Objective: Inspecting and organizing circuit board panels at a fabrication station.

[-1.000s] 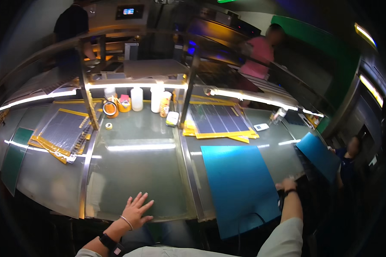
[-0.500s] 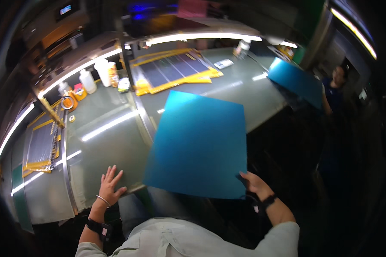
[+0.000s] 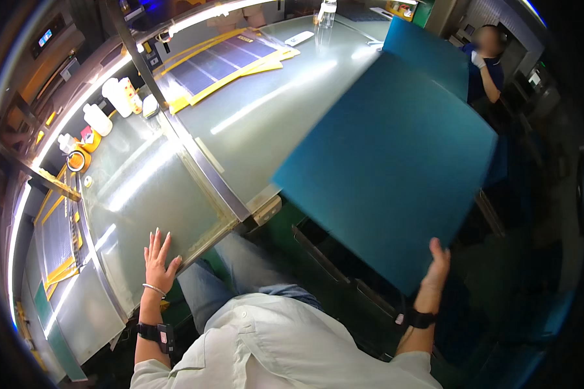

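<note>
My right hand [image 3: 435, 264] grips the near corner of a large blue sheet [image 3: 389, 162] and holds it up in the air, off the right end of the glass table [image 3: 266, 110]. My left hand [image 3: 158, 257] lies flat with fingers spread on the near edge of the glass table, close to a metal frame bar [image 3: 207, 175] that crosses it. I wear a black band on each wrist and a light shirt.
White bottles [image 3: 118, 96] and a roll of orange tape [image 3: 78, 159] stand at the table's far side. Dark panels on yellow sheets [image 3: 220, 65] lie further along. Another person [image 3: 490, 58] holds a second blue sheet [image 3: 428, 48] at the far right.
The blue sheet has gone from lying on the table to being lifted and swung out to my right. My view has turned right. My left hand stays flat on the glass.
</note>
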